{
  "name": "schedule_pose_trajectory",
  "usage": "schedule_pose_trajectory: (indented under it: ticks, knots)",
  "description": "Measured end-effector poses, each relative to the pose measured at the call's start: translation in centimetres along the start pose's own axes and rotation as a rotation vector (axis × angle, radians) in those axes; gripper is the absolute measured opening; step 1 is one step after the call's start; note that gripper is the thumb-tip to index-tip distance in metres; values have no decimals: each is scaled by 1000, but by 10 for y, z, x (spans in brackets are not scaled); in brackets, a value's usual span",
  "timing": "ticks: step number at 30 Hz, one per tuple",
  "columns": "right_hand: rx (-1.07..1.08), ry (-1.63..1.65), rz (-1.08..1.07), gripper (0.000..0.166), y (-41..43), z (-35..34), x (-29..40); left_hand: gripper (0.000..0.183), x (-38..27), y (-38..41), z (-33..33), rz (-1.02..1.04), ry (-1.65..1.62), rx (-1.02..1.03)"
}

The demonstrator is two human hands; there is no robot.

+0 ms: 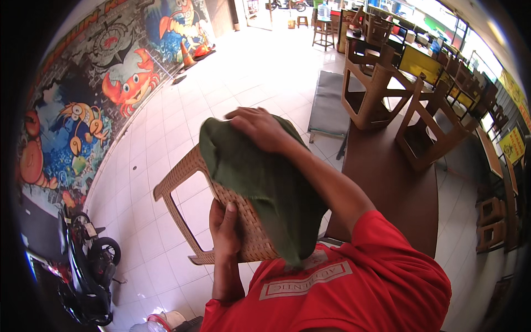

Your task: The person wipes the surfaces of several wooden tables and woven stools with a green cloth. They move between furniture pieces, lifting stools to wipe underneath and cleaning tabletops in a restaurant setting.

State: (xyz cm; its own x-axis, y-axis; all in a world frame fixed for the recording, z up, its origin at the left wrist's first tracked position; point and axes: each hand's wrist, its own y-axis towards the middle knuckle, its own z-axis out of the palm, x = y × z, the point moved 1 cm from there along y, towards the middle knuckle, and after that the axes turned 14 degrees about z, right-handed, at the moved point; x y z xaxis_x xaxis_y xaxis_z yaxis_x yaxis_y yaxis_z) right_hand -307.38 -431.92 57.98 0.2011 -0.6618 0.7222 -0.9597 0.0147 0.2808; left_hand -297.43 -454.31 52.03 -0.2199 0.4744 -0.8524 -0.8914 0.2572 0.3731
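In front of my chest is a tan plastic stool (244,216) with a woven-pattern surface, tipped on its side so its legs point left. My left hand (225,226) grips its near side, thumb lying on the woven surface. A dark green cloth (257,174) drapes over much of the stool and hangs down towards my red shirt. On the upper part of this cloth lies my right hand (261,128), its fingers curled over the far edge and slightly blurred. The cloth hides the stool's upper right portion.
To the right, upturned stools (431,124) rest on a brown table (386,195). A grey bench (330,99) stands beyond it. A black motorcycle (89,265) is parked lower left, near a painted wall (124,87). A traffic cone (187,56) stands by that wall on the tiled floor.
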Motion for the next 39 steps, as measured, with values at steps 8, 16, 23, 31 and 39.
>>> schedule_pose_trajectory:
  ticks: [8,16,23,31,39]
  knots:
    - [-28,839,255,38,-74,76,-188,41,-11,6,1,46,0,-181]
    - [-209,969,403,38,-126,72,-202,34,-11,22,-10,6,-117,-285]
    - [-530,335,524,52,-133,108,-166,37,-3,42,3,45,-174,-351]
    - [-828,-114,-165,50,-126,89,21,38,-24,42,20,214,33,-455]
    - [-419,-638,-318,50,-129,43,89,45,9,9,35,483,502,-226]
